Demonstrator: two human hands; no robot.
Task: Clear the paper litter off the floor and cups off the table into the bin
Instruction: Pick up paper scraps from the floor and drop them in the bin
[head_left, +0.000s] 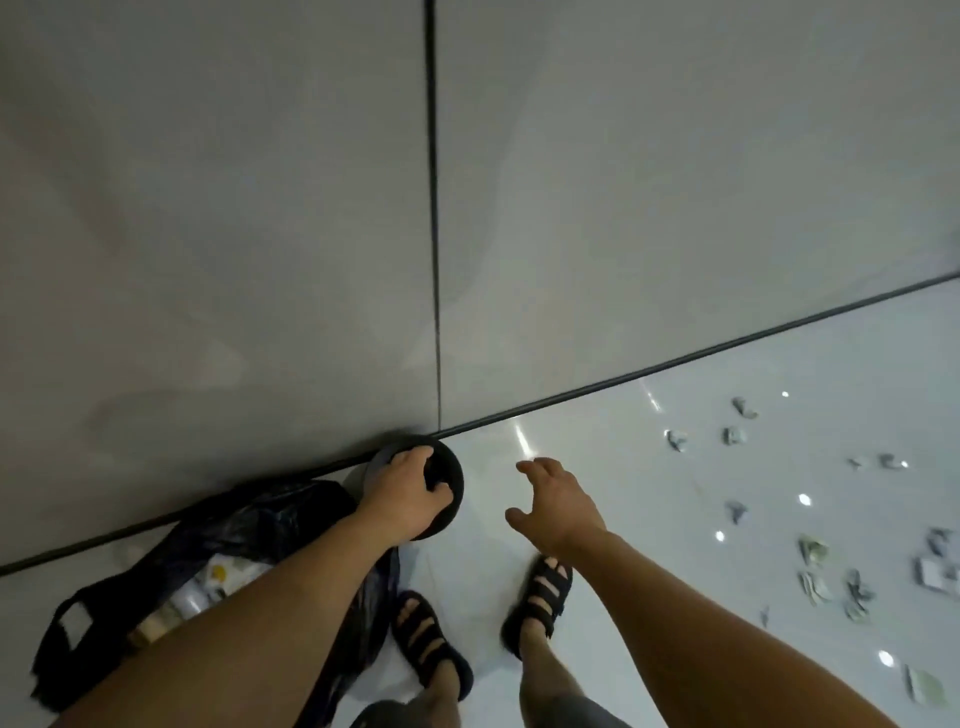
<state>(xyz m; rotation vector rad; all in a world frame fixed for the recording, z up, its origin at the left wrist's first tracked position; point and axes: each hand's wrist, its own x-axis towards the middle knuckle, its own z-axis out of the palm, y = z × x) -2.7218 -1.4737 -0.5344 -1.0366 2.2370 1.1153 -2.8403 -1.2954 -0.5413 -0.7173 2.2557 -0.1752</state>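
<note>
A small round black bin (451, 470) stands on the glossy floor against the wall base. My left hand (408, 493) grips its rim, fingers curled over the edge. My right hand (553, 506) hovers open just right of the bin, fingers spread, holding nothing. Several crumpled paper scraps (821, 566) lie scattered on the white floor at the right. No cups or table are in view.
A black plastic bag (244, 525) with rubbish inside lies on the floor at the lower left, under my left forearm. My feet in black sandals (540, 597) stand below the bin. A grey panelled wall (260, 208) fills the upper view.
</note>
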